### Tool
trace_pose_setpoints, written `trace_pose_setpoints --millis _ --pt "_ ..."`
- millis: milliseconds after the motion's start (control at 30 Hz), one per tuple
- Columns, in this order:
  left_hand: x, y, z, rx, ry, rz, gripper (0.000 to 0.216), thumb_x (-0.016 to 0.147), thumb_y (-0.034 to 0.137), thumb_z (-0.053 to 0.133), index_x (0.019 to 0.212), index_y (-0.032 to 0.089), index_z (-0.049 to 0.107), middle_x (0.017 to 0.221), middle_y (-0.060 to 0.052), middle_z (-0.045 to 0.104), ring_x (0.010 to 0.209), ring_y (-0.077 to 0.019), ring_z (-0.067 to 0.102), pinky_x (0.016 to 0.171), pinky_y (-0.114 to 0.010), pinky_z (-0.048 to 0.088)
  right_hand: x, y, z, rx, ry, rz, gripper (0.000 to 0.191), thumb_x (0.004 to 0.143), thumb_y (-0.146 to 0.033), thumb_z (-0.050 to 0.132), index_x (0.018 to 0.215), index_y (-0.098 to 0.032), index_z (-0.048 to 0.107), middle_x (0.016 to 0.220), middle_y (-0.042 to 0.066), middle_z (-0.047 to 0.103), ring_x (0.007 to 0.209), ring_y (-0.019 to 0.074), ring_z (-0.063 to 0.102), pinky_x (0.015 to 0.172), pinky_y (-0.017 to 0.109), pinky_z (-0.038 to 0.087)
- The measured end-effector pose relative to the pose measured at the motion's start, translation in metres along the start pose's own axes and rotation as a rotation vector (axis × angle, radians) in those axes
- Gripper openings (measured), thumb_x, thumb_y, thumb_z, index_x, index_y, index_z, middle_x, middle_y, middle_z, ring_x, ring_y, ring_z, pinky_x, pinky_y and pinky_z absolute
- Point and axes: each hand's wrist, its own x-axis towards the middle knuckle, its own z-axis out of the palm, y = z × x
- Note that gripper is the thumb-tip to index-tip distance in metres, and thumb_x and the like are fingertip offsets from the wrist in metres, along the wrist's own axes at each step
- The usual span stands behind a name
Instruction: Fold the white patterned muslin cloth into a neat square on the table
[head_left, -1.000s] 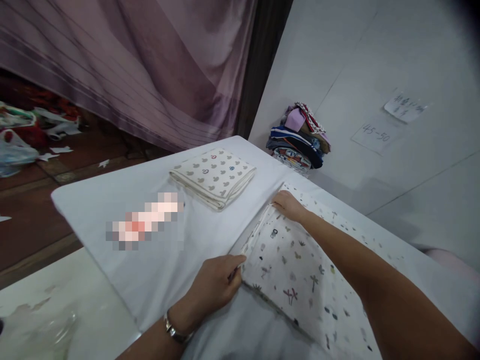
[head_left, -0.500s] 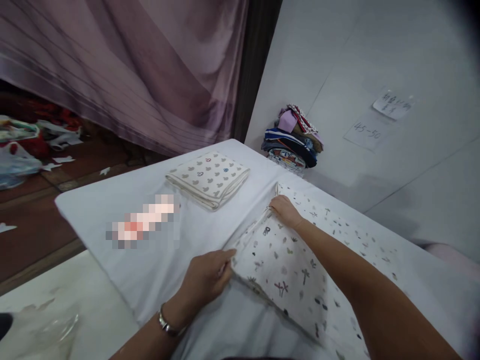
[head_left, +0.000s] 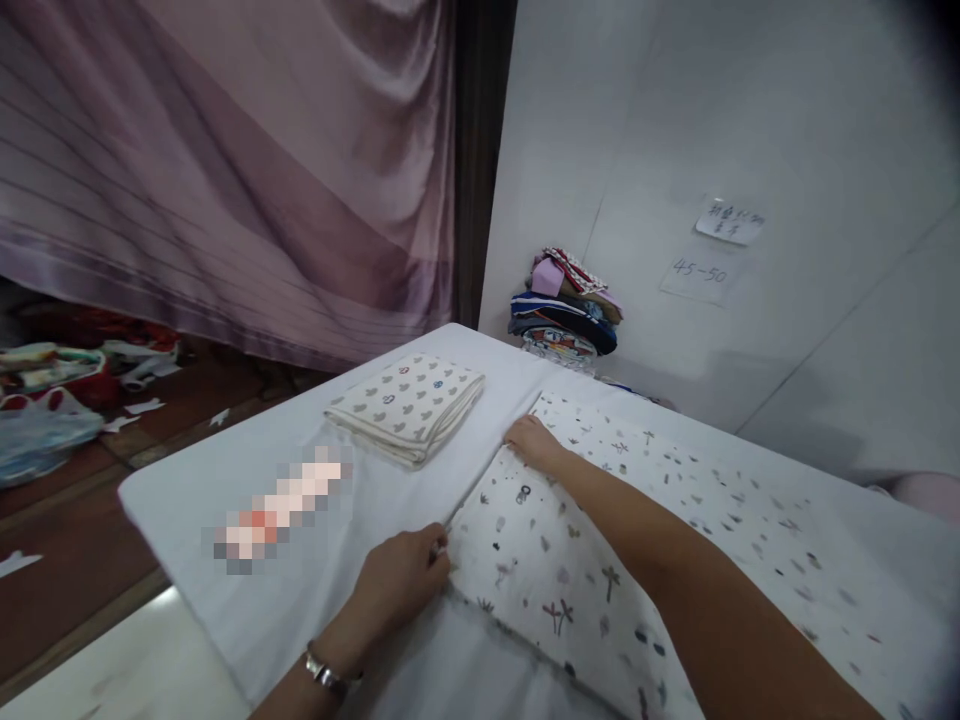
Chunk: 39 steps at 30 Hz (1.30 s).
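A white cloth (head_left: 551, 560) printed with small palm trees and other figures lies partly folded on the white-covered table. My left hand (head_left: 405, 580), with a metal bracelet at the wrist, pinches its near left corner. Farther along the same edge, my right hand (head_left: 534, 445) grips the cloth with closed fingers. My right forearm crosses over the print and hides part of it. Beyond my left hand rests a folded cream cloth (head_left: 409, 405) with grey cloud-like shapes, touched by neither hand.
A pixelated patch (head_left: 281, 510) covers something on the table's left part. Stacked folded fabrics (head_left: 566, 310) stand by the wall at the far end. A pink curtain (head_left: 300, 180) hangs behind. Bags and scraps (head_left: 49, 430) lie on the floor at left.
The cloth's held edge has come down flatter on the table, both hands still gripping it. The camera view has tilted up and turned a little, so the scene sits lower.
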Motion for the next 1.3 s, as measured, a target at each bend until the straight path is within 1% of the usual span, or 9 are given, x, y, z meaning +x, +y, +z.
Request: trace_pose_setpoints --millis 100,200,300,533,700,900,1100,1200,1300 --pt "0.019 0.011 -0.012 0.069 0.04 0.014 0.034 0.083 0.045 0.04 0.085 0.021 0.065 0.091 -0.008 0.065 0.08 -0.0224 0.062 0.066 -0.031 0.041 0.0 -0.001 -0.001 0.016 0.002 -0.011 0.01 0.086 -0.017 0.053 0.086 -0.017 0.063 0.092 0.006 0.064 0.098 0.0192 0.051 0.093 0.035 0.027" --pt "0.055 0.029 -0.014 0.034 0.154 0.123 0.038 0.085 0.046 0.038 0.096 0.02 0.064 0.102 -0.008 0.064 0.091 -0.0221 0.06 0.075 -0.031 0.042 0.0 -0.001 -0.002 0.028 0.012 -0.015 0.008 0.085 -0.016 0.055 0.087 -0.017 0.063 0.091 0.006 0.065 0.097 0.0185 0.051 0.093 0.034 0.028" --pt "0.098 0.05 -0.004 -0.049 0.164 0.209 0.034 0.087 0.039 0.038 0.098 0.018 0.062 0.102 -0.008 0.066 0.095 -0.0203 0.059 0.08 -0.029 0.041 -0.001 0.001 -0.003 0.025 0.02 -0.027 0.007 0.083 -0.016 0.057 0.086 -0.017 0.063 0.09 0.006 0.065 0.097 0.0187 0.051 0.092 0.033 0.029" --pt "0.16 0.075 0.022 -0.124 0.143 0.112 0.037 0.089 0.039 0.036 0.104 0.017 0.061 0.108 -0.011 0.065 0.1 -0.0219 0.059 0.079 -0.029 0.042 -0.006 0.01 -0.003 0.036 0.108 -0.076 0.01 0.081 -0.013 0.055 0.085 -0.017 0.062 0.086 0.005 0.064 0.091 0.018 0.053 0.087 0.032 0.033" --pt "0.17 0.071 0.026 -0.166 0.12 0.035 0.04 0.086 0.048 0.039 0.099 0.02 0.064 0.101 -0.009 0.068 0.093 -0.0226 0.062 0.071 -0.028 0.043 -0.007 0.012 0.002 0.072 0.141 -0.03 0.009 0.082 -0.013 0.054 0.084 -0.018 0.062 0.085 0.005 0.063 0.088 0.0181 0.053 0.085 0.032 0.035" --pt "0.163 0.069 0.028 -0.183 0.174 0.035 0.036 0.09 0.035 0.032 0.095 0.021 0.065 0.101 -0.008 0.068 0.094 -0.0209 0.061 0.073 -0.029 0.041 -0.005 0.015 0.002 0.129 0.136 -0.062 0.006 0.084 -0.016 0.055 0.082 -0.018 0.061 0.082 0.003 0.062 0.087 0.0174 0.053 0.084 0.032 0.036" --pt "0.162 0.068 0.034 -0.154 0.22 0.042 0.037 0.09 0.038 0.033 0.094 0.019 0.064 0.097 -0.007 0.068 0.09 -0.0203 0.061 0.07 -0.029 0.04 -0.003 0.02 -0.002 0.161 0.07 -0.14 0.008 0.086 -0.019 0.054 0.083 -0.019 0.061 0.082 0.003 0.063 0.088 0.0164 0.054 0.089 0.033 0.036" --pt "0.162 0.069 0.035 -0.131 0.224 0.027 0.035 0.09 0.035 0.033 0.091 0.019 0.064 0.096 -0.007 0.068 0.09 -0.0199 0.061 0.07 -0.029 0.041 0.001 0.039 -0.002 0.218 0.075 -0.175 0.014 0.086 -0.02 0.052 0.095 -0.02 0.062 0.097 0.005 0.064 0.099 0.017 0.054 0.092 0.034 0.038" --pt "0.162 0.07 0.035 -0.114 0.232 0.022 0.034 0.09 0.035 0.034 0.088 0.018 0.064 0.093 -0.008 0.068 0.088 -0.0202 0.062 0.07 -0.03 0.041 0.011 0.074 -0.001 0.169 0.118 0.062 0.026 0.085 -0.018 0.05 0.109 -0.021 0.06 0.118 0.007 0.059 0.113 0.0185 0.05 0.097 0.035 0.038"
